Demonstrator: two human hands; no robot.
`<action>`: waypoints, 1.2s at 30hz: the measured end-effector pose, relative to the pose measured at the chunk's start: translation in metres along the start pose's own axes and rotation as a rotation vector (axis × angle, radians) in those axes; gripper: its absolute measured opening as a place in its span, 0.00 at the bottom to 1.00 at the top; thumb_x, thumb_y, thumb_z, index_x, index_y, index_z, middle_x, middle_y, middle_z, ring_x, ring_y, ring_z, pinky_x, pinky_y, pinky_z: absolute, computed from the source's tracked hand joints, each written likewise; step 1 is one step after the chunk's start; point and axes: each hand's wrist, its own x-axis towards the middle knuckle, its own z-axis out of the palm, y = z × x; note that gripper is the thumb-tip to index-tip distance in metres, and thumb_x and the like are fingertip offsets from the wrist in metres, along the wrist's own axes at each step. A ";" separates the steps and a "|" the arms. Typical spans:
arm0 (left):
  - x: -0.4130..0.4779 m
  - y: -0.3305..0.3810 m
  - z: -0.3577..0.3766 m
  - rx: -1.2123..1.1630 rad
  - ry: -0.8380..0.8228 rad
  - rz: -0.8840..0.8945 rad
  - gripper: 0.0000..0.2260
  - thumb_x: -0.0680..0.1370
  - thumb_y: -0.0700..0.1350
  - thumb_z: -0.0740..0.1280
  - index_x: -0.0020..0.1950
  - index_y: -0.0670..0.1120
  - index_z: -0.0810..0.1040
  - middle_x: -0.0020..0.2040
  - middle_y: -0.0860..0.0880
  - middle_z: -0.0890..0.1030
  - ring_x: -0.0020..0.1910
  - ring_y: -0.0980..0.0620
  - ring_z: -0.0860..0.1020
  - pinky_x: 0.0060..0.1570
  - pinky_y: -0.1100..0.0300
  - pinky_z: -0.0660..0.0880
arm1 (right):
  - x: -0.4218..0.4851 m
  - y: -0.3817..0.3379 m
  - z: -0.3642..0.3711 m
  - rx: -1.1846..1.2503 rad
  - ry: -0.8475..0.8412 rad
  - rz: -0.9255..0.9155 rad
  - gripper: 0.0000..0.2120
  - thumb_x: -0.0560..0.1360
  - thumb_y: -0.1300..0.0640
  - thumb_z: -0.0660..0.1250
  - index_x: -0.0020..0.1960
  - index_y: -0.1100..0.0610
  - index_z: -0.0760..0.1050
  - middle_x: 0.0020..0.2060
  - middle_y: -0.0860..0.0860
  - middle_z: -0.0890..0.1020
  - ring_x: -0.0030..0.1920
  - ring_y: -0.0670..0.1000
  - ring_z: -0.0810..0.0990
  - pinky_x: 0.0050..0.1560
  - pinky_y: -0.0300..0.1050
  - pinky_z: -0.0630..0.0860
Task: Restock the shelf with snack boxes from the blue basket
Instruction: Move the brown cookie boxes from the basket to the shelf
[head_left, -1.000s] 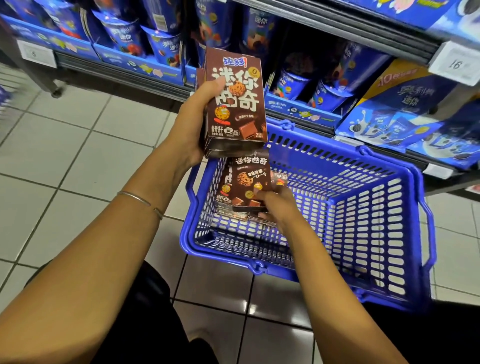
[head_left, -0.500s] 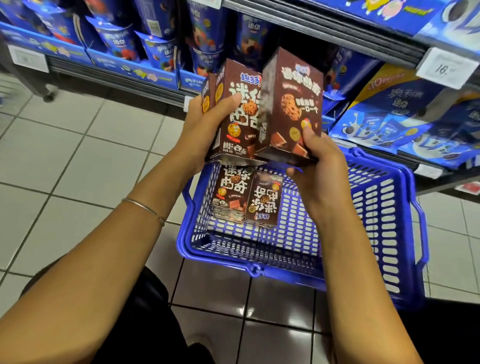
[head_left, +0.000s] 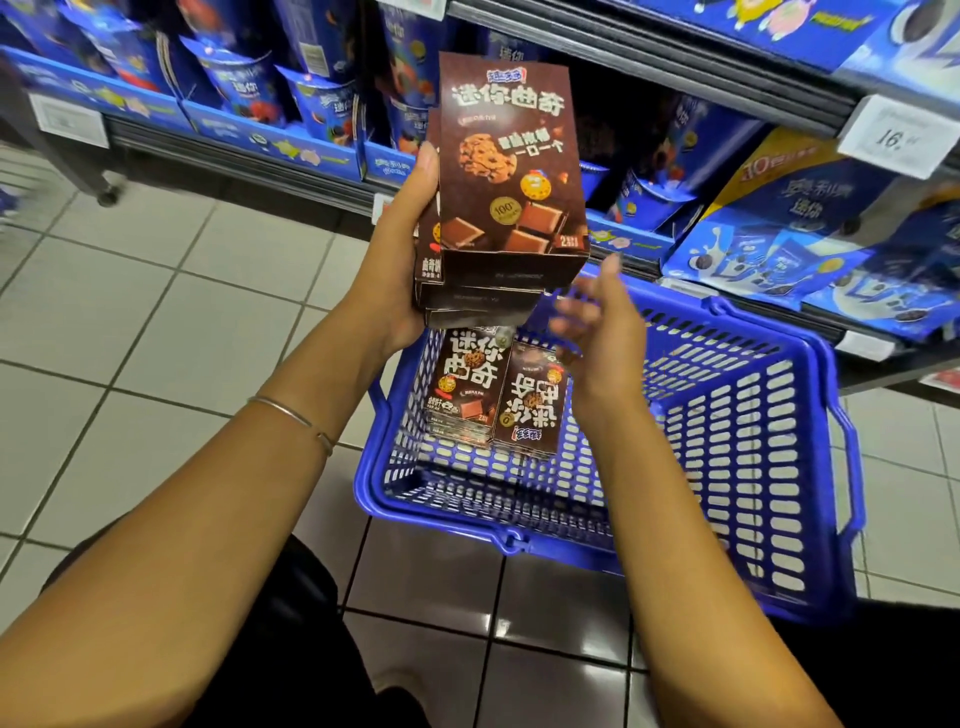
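Stack of brown cardboard snack boxes (head_left: 511, 171), cookie + choc squares printed on the front, is upright in the air in front of the shelf, above the basket's far-left corner. Approx 3–4 boxes pressed flat together; exact count can't tell.

Left hand (head_left: 410, 249) grips the stack from its left side. The thumb runs up the front box's left edge and the palm wraps the lower-left corner. Fingers are hidden behind the boxes.

Right hand (head_left: 597, 332) holds nothing. Its fingers are spread and loose, motion-blurred, just beside the stack's lower-right corner. Whether the fingertips touch the stack, can't tell. The hand hangs over the basket.

Blue slotted plastic basket (head_left: 727, 467) sits on the floor right below the shelf. Inside, vs its left wall, are 2 more piles of the same brown boxes, side by side and touching. Left pile (head_left: 467, 379) has its print right way up; right pile (head_left: 535, 400) has its print upside down.

Dark metal store shelf (head_left: 649, 57) is packed w/ blue snack cups (head_left: 244, 88) on the left and blue cookie packs (head_left: 810, 228) on the right. White price tag (head_left: 898, 136) at upper right reads 16.

Thin silver bangle (head_left: 291, 415) on the left wrist. Pale tiled floor (head_left: 156, 312) runs under everything.
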 end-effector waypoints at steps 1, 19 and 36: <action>0.000 0.001 -0.001 -0.003 -0.002 0.012 0.23 0.86 0.61 0.58 0.65 0.47 0.83 0.63 0.43 0.85 0.62 0.43 0.84 0.54 0.50 0.83 | 0.008 0.020 0.000 -0.103 0.023 0.052 0.19 0.80 0.39 0.64 0.56 0.56 0.78 0.48 0.55 0.83 0.46 0.53 0.82 0.47 0.50 0.79; 0.005 0.000 -0.005 -0.019 -0.017 0.019 0.25 0.84 0.63 0.61 0.70 0.46 0.81 0.68 0.41 0.82 0.68 0.40 0.80 0.65 0.44 0.79 | 0.037 0.125 0.015 -0.570 -0.085 0.074 0.28 0.72 0.54 0.77 0.62 0.55 0.63 0.52 0.57 0.84 0.50 0.57 0.85 0.47 0.54 0.82; 0.017 -0.042 0.041 0.212 0.070 -0.049 0.21 0.85 0.61 0.60 0.55 0.52 0.89 0.59 0.45 0.87 0.58 0.45 0.86 0.50 0.52 0.84 | -0.012 -0.074 -0.093 0.563 -0.355 0.013 0.15 0.73 0.61 0.65 0.58 0.65 0.79 0.51 0.59 0.85 0.49 0.59 0.84 0.51 0.56 0.81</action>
